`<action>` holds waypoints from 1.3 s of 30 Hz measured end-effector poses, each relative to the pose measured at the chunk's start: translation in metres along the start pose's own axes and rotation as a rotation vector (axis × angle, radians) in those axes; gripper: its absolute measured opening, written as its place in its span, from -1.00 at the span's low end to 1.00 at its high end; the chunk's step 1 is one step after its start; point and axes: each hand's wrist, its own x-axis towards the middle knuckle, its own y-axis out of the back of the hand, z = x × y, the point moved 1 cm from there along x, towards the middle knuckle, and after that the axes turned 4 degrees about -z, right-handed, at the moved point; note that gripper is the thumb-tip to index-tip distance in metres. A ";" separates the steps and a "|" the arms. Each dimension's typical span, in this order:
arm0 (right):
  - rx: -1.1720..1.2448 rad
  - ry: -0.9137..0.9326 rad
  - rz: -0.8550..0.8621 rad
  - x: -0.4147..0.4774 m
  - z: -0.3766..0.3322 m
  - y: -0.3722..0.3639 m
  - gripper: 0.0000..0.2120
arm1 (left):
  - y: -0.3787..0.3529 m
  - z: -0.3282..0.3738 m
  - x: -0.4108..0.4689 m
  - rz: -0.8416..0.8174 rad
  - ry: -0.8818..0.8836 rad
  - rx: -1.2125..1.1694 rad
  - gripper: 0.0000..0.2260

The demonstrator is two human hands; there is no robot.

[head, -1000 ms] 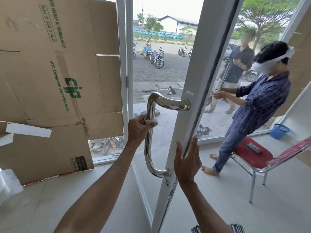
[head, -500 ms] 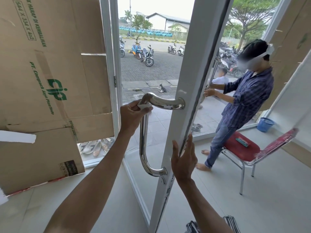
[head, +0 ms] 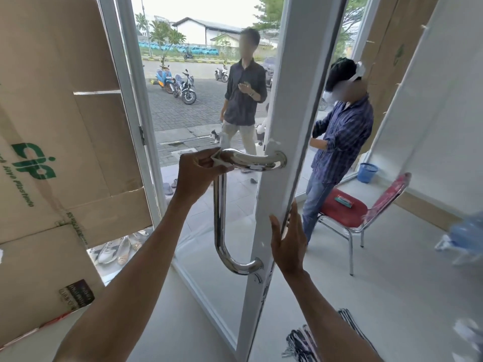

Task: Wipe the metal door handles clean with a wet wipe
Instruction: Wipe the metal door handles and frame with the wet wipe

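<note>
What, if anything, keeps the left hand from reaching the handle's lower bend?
Likely nothing, so yes: the left hand holds the wipe atop the handle, its bar below is bare, and the right hand rests on the door edge.

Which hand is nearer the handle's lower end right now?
Right. The right hand rests flat against the door, just right of the handle's lower end. The left hand is up at the top bend, gripping the wet wipe around it.

1 head camera faces forward-down, seemingly close to the door handle [head: 219,218].
</note>
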 end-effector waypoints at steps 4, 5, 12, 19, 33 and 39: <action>-0.067 -0.047 0.026 0.004 -0.003 0.003 -0.39 | -0.001 0.007 0.014 -0.085 -0.086 0.144 -0.53; -0.077 -0.063 0.028 0.005 -0.004 0.004 -0.38 | -0.002 0.011 0.018 -0.113 -0.113 0.201 -0.53; -0.226 -0.153 0.001 0.017 -0.002 0.007 -0.38 | -0.014 0.037 0.039 -0.352 -0.366 0.503 -0.58; -0.309 -0.200 0.057 0.036 -0.009 0.010 -0.54 | -0.043 0.054 0.059 -0.501 -0.406 0.752 -0.61; -0.196 0.088 0.493 0.073 -0.069 0.036 -0.65 | -0.100 0.074 0.060 -0.565 -0.292 0.886 -0.84; -0.198 0.096 0.458 0.088 -0.085 0.042 -0.69 | -0.067 0.069 0.074 -0.715 -0.195 0.788 -0.72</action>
